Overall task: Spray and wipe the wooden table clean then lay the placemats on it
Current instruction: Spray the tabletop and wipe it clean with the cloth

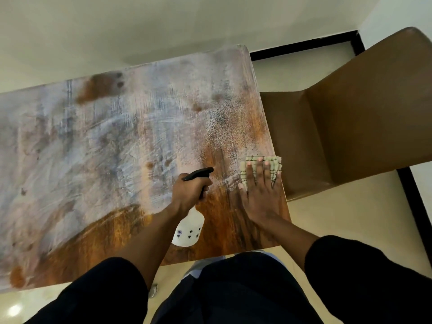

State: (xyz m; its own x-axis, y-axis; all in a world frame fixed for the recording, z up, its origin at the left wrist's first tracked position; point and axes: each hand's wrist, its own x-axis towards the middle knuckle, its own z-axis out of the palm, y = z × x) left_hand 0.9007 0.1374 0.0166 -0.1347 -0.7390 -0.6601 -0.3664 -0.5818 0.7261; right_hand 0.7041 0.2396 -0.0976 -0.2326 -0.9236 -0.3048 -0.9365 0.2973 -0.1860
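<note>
One table [98,160] fills the view from the head camera, its wooden top covered over most of its area with a pale, streaky film; bare brown wood shows along the near edge and at the right end, where a patch of fine dark speckles lies.

Two hands work at that right end. The left hand [190,191] is curled round the neck of one spray bottle [188,230], a white bottle with small flower prints and a black trigger head [198,174] pointing away from the person, over the speckled patch. The bottle hangs tilted above the wood near the front edge; whether its base touches the top cannot be told.

The right hand [260,192] lies flat with fingers straight and spread, pressing on one cloth [261,168], pale green with dark stitched lines, at the table's right edge. The fingertips rest on the cloth, the palm on bare wood.

One brown chair [364,127] stands just beside the table's right end. Both arms come out of dark sleeves, on a light tiled floor [327,218] with a black border strip.
</note>
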